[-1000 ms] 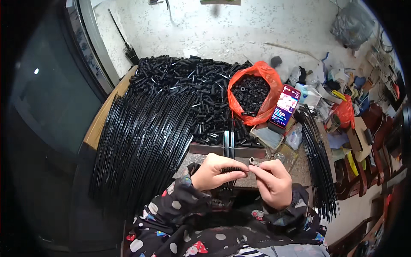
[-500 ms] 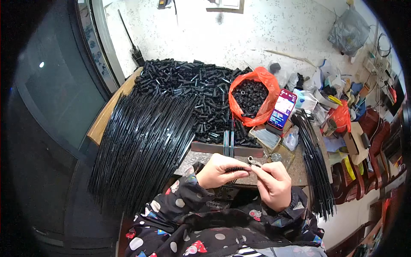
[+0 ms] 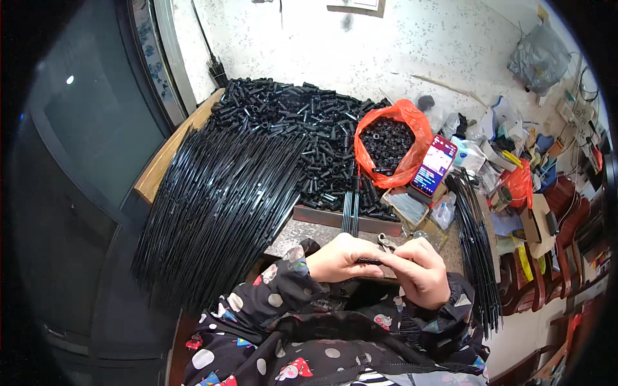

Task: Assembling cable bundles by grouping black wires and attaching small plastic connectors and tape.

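In front of me my left hand (image 3: 341, 258) is closed, its thumb and fingers pinching a small black ribbed piece (image 3: 369, 261). My right hand (image 3: 421, 270) is closed too, with its fingertips meeting that piece and the left fingers. What the right fingers grip is hidden. Just beyond the fingertips lies the metal head of a plier-like tool (image 3: 385, 242); whether it is held or resting cannot be told. Several thin dark rods (image 3: 350, 212) run from the left hand's far side toward the heap of short black tubes (image 3: 322, 154).
Long black rods (image 3: 219, 212) cover the table's left side, and a smaller rod bundle (image 3: 476, 251) lies at right. A red plastic bag (image 3: 421, 122) holds black ring-like parts. Beside it stand a lit phone (image 3: 434, 166) and a shallow tray (image 3: 405, 206). Clutter fills the far right.
The whole view has shifted slightly. My right fingers have closed in over the black ribbed piece, so less of it shows. Both hands stay together.
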Motion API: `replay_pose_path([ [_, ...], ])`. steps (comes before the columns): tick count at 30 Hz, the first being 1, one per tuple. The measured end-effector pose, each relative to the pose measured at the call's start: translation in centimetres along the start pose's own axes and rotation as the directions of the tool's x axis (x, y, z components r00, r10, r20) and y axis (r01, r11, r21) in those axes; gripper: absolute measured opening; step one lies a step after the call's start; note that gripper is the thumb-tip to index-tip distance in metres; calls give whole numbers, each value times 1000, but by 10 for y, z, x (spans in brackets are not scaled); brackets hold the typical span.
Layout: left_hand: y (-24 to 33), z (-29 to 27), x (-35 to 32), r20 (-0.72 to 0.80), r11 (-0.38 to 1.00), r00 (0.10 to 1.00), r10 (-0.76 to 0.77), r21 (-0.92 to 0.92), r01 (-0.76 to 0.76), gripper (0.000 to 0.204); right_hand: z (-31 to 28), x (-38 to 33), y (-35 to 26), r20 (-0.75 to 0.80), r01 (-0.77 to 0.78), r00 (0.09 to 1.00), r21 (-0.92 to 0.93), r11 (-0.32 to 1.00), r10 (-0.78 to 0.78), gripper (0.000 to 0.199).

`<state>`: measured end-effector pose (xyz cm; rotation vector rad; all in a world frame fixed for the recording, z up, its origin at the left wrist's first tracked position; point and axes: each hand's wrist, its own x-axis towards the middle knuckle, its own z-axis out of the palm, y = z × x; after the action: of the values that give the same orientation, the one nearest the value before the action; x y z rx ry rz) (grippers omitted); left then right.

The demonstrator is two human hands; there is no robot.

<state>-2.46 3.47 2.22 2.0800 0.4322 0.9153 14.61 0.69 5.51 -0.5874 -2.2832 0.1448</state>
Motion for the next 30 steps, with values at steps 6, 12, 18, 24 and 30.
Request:
replay_pose_path([
  [6,-5,2,-5,-14,997,999,-39,-69,38,17,1,10,-2,88,235,971,-229,944,-221,36],
  [12,-1,-6,-6,42,991,991,-125,-36,127,16,8,18,2,71,108,992,13,994,-108,40],
  [18,-1,-7,-9,103,984,979,-177,-9,178,18,6,20,4,103,128,986,45,991,-132,42],
  [24,-30,4,-14,180,966,950,-256,0,260,39,18,22,-5,128,27,991,70,997,-36,36],
  [30,-83,41,-59,-64,500,936,-345,832,241,77,12,14,-21,230,-148,968,214,965,97,31],
])
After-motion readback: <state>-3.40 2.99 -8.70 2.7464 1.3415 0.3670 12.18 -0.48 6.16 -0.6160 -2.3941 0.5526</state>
